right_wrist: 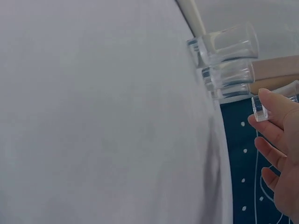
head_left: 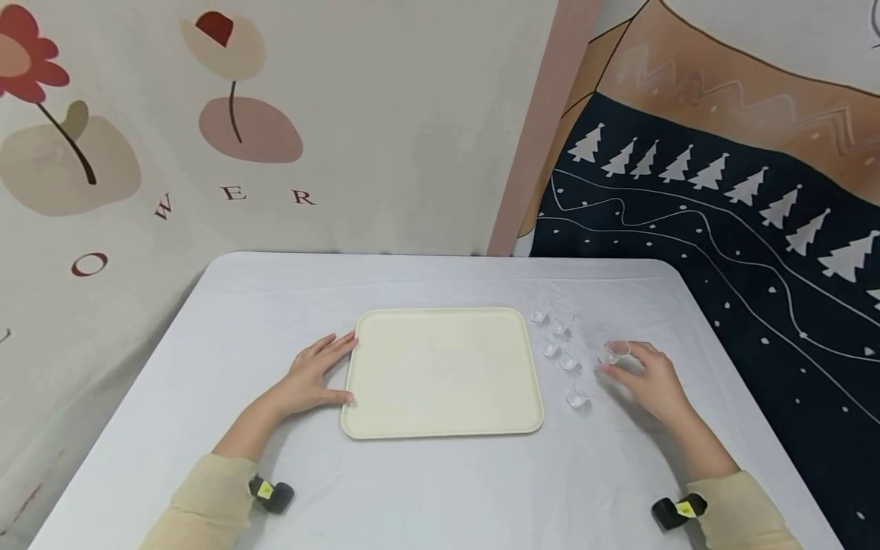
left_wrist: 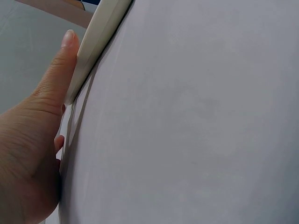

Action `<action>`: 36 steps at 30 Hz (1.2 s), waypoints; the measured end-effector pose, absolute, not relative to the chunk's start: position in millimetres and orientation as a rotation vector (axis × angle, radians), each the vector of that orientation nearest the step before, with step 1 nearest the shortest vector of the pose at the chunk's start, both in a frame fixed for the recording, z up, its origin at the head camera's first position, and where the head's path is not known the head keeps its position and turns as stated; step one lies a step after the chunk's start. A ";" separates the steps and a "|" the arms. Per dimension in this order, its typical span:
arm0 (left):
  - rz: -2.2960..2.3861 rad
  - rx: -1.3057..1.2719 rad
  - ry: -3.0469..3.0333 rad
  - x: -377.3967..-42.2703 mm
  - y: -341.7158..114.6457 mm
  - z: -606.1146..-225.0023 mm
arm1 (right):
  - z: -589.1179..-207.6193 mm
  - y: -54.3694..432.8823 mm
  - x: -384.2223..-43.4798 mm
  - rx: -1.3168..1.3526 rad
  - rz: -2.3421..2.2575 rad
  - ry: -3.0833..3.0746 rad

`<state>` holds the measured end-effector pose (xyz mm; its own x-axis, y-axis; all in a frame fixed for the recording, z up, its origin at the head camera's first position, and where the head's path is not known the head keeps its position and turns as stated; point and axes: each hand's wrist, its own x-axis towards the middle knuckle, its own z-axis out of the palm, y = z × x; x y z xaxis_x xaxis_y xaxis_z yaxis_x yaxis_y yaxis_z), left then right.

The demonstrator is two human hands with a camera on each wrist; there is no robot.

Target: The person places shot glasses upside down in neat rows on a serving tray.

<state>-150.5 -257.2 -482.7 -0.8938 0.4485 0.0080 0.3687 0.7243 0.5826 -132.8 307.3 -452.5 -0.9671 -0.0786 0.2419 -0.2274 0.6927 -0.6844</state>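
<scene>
A cream rectangular tray (head_left: 440, 374) lies flat on the white-covered table. My left hand (head_left: 312, 380) is at its left edge, fingers spread and fairly straight, fingertips and thumb touching the rim. In the left wrist view the thumb of that hand (left_wrist: 39, 126) lies along the tray's side wall (left_wrist: 96, 44). To the right of the tray, my right hand (head_left: 656, 386) pinches a small clear cup (head_left: 614, 352) between thumb and fingers, raised over the table. The right wrist view shows the held cup's thick base (right_wrist: 258, 110) beside the thumb.
Several more clear cups (head_left: 577, 398) stand loosely grouped between the tray and my right hand; some show side by side as clear cups (right_wrist: 231, 43) in the right wrist view. Printed cloths (head_left: 392, 153) hang behind and beside the white table (head_left: 454, 496).
</scene>
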 end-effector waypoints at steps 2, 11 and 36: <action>0.900 0.664 2.795 -150.5 -257.3 -483.5 | -448.1 304.7 -131.8 0.247 1.123 -2.706; 0.906 0.662 2.802 -150.2 -257.9 -485.0 | -429.9 285.1 -128.0 0.300 1.105 -2.638; 0.907 0.677 2.803 -150.2 -258.2 -485.2 | -411.8 199.2 -134.4 0.785 1.141 -2.490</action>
